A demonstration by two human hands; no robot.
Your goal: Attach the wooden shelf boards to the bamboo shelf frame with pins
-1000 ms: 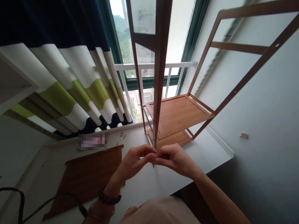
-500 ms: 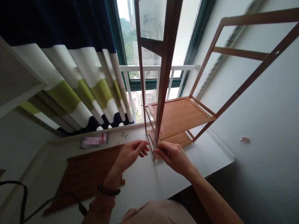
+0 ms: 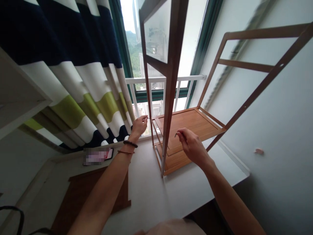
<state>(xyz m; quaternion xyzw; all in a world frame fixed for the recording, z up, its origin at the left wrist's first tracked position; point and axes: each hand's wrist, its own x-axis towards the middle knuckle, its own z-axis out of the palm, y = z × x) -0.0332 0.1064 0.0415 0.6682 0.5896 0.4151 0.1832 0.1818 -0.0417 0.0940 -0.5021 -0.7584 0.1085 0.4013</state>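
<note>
A brown wooden shelf rack (image 3: 188, 122) stands on the white tabletop, with two boards fitted between its upright side frames. My left hand (image 3: 140, 126) reaches to the rack's far left post, fingertips pinched on a thin screw (image 3: 148, 118) that sticks out sideways at the upper board's height. My right hand (image 3: 190, 143) is over the upper board, to the right of the near post. Its thumb and forefinger close on a small metal piece (image 3: 176, 134), whose exact kind is too small to make out.
A loose brown board (image 3: 78, 192) lies on the white tabletop (image 3: 144, 195) at the left, partly under my left arm. Behind it is a phone-like object (image 3: 97, 156), blurred out. A striped curtain (image 3: 80, 75), white railing and window stand behind; a wall is at the right.
My left hand has moved up and away from the near post's foot to the screw on the far post. My right hand has left the near post and risen rightward with the small metal piece.
</note>
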